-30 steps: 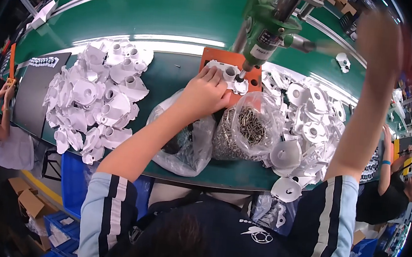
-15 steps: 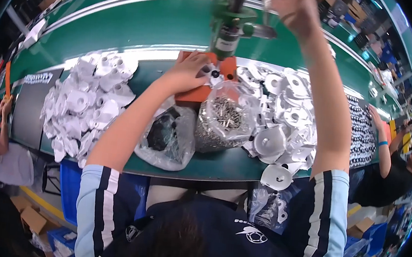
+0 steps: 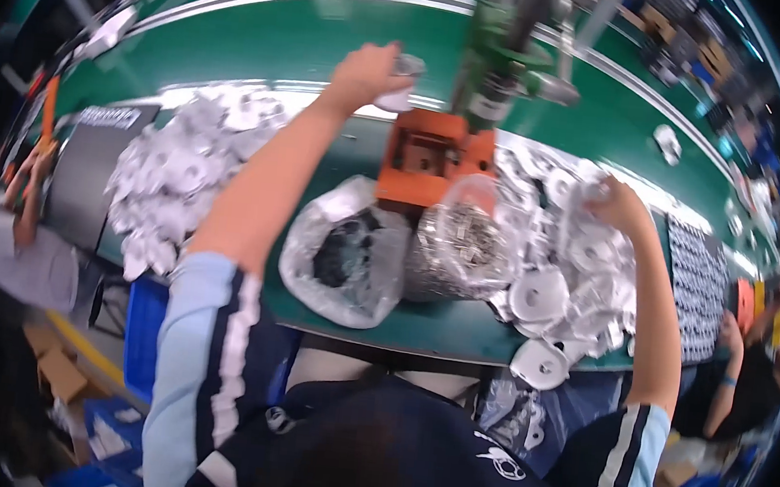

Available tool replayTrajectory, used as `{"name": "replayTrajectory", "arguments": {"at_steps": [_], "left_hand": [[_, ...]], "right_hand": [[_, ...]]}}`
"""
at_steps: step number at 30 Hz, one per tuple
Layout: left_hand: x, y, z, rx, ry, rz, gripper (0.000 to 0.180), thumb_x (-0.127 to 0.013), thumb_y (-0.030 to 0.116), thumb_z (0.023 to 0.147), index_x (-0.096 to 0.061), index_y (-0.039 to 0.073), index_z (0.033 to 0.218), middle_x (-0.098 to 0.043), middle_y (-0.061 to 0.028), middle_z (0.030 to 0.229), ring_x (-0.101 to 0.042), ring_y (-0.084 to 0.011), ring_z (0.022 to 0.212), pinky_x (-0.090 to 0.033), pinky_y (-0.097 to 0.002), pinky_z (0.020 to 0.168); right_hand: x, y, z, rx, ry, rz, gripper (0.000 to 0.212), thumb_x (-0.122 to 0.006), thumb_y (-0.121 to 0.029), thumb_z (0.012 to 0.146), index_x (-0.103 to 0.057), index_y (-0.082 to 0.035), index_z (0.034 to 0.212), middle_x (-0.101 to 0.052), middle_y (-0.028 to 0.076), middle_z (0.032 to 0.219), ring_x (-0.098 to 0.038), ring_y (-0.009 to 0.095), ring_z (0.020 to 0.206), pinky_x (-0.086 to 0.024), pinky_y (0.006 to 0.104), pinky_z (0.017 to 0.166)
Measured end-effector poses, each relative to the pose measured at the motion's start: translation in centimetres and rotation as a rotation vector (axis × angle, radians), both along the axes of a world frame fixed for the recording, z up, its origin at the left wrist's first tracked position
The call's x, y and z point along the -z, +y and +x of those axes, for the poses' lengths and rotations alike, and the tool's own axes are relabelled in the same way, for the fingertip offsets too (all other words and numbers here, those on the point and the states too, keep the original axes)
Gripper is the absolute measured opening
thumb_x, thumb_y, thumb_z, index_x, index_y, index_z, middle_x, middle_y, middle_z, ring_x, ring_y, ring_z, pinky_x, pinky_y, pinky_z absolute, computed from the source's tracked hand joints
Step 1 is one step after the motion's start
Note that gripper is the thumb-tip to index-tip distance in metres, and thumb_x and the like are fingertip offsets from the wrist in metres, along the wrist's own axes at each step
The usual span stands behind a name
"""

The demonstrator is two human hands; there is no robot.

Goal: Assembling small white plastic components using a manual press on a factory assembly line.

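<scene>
My left hand (image 3: 366, 76) is raised over the green belt, its fingers closed on a white plastic part (image 3: 396, 97). Just to the right of it is an orange fixture block (image 3: 405, 187) with an uncovered recess, under a green hand press (image 3: 499, 52). My right hand (image 3: 620, 209) is down at the right-hand heap of white plastic parts (image 3: 592, 254). Its fingertips are blurred against the white pieces, so a grip cannot be made out. In front of the fixture stand a clear bag of small metal pins (image 3: 470, 242) and a clear bag of black pieces (image 3: 347, 249).
Another heap of white parts (image 3: 177, 167) covers the bench's left side. A tray of dark small parts (image 3: 694, 282) lies at the far right. The conveyor belt (image 3: 288, 32) runs behind. One co-worker (image 3: 19, 241) is at the left, another (image 3: 743, 381) at the right.
My left hand has left the fixture and moved up over the belt with a white part. My right hand has come down from the press handle to the right heap. The view has shifted.
</scene>
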State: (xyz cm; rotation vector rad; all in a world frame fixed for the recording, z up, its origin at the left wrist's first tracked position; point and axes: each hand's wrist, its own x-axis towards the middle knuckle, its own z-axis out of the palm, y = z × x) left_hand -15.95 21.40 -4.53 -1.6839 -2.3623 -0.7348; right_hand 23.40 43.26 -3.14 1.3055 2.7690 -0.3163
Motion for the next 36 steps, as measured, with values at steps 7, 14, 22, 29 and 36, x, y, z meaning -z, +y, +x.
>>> {"name": "replayTrajectory", "arguments": {"at_steps": [7,14,22,29,36], "left_hand": [[0.6,0.2,0.7,0.006,-0.117,0.156,0.049,-0.065,0.045,0.071,-0.056,0.013,0.107,-0.057,-0.0190,0.095,-0.060,-0.0373,0.085,-0.049,-0.0430,0.073],[-1.6,-3.4,3.7,0.159,-0.175,0.321,0.047,-0.071,0.031,0.071,-0.055,0.010,0.109,-0.058,-0.0152,0.094,-0.058,-0.0308,0.084,-0.048,-0.0355,0.075],[-5.5,-9.9,9.8,0.256,-0.965,0.556,0.037,-0.059,0.024,0.084,-0.050,0.004,0.113,-0.059,-0.0103,0.089,-0.059,-0.0142,0.070,-0.049,-0.0296,0.060],[-5.0,-14.7,10.9,0.976,-2.196,0.497,0.042,-0.038,0.038,0.091,-0.046,0.010,0.121,-0.052,-0.0163,0.094,-0.050,-0.0162,0.055,-0.036,-0.0246,0.048],[-5.5,-16.1,12.7,0.968,-2.218,0.559,0.042,-0.038,0.038,0.092,-0.045,0.009,0.123,-0.051,-0.0159,0.096,-0.049,-0.0156,0.056,-0.036,-0.0237,0.048]], "right_hand": [[-0.5,-4.6,-1.5,0.031,-0.109,0.169,0.063,-0.068,-0.038,0.064,-0.052,-0.008,0.117,-0.054,0.019,0.111,-0.054,0.039,0.101,-0.047,0.0453,0.082],[-0.7,-6.1,-1.7,0.035,-0.058,0.208,0.058,-0.068,-0.033,0.066,-0.052,-0.010,0.117,-0.053,0.017,0.114,-0.052,0.036,0.102,-0.046,0.0439,0.082],[-0.5,-6.2,-1.6,0.067,-0.085,0.256,0.053,-0.065,-0.031,0.070,-0.052,-0.009,0.116,-0.052,0.015,0.114,-0.051,0.035,0.104,-0.047,0.0439,0.081],[0.3,-5.9,-1.0,0.018,-0.045,0.277,0.051,-0.064,-0.035,0.072,-0.053,-0.008,0.114,-0.052,0.018,0.113,-0.050,0.038,0.106,-0.046,0.0449,0.083],[0.5,-6.1,-1.3,0.042,-0.055,0.293,0.050,-0.063,-0.034,0.073,-0.053,-0.009,0.115,-0.054,0.016,0.113,-0.052,0.035,0.105,-0.046,0.0435,0.083]]}}
